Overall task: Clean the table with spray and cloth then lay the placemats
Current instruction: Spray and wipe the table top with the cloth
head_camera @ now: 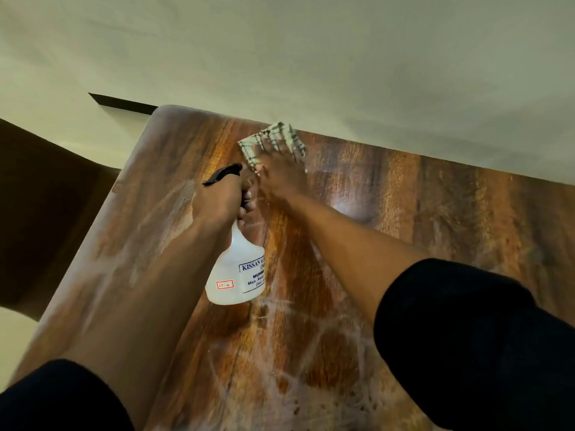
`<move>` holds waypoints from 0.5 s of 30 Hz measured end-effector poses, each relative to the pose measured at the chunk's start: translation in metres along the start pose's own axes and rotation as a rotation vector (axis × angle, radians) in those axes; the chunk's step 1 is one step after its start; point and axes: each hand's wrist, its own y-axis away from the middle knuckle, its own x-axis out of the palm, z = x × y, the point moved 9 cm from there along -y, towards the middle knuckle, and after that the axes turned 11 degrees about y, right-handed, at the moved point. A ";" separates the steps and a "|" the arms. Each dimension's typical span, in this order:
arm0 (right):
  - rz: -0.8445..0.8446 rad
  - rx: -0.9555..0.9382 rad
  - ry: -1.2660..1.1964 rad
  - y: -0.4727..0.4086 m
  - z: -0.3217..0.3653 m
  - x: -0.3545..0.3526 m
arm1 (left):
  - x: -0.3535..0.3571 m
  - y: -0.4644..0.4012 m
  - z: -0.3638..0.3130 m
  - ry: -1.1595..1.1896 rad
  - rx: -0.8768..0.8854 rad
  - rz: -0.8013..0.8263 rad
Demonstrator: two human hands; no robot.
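Pointing its black nozzle toward the desk's far left corner, the spray bottle (236, 269) hangs above the desk (420, 213) with its long axis running from the trigger head, away from the person, down to the translucent white base nearer the camera. Whether any liquid is inside cannot be told through the cloudy plastic; a printed label and a small red-edged sticker show on its side. The left hand (217, 197) grips the bottle's neck, fingers curled round it under the trigger head, forearm stretched forward out of a dark sleeve (62, 399). Just beside it, the right hand (280, 172) lies flat with fingers spread, pressing down on the checked cloth (273, 141). The cloth sits at the far edge of the desk, close to the pale wall (342, 57), its corners showing past the fingertips. The right arm reaches straight out across the wood. Pale smeared streaks cross the wooden surface nearer the camera.
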 end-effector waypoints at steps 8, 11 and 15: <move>-0.059 0.113 -0.042 0.012 -0.054 -0.008 | 0.000 -0.003 0.003 -0.002 -0.008 0.014; -0.112 0.258 -0.078 0.033 -0.107 -0.016 | 0.002 0.001 0.006 -0.039 -0.027 0.033; -0.148 0.411 -0.085 0.063 -0.175 -0.025 | 0.001 0.011 0.009 -0.049 -0.037 0.029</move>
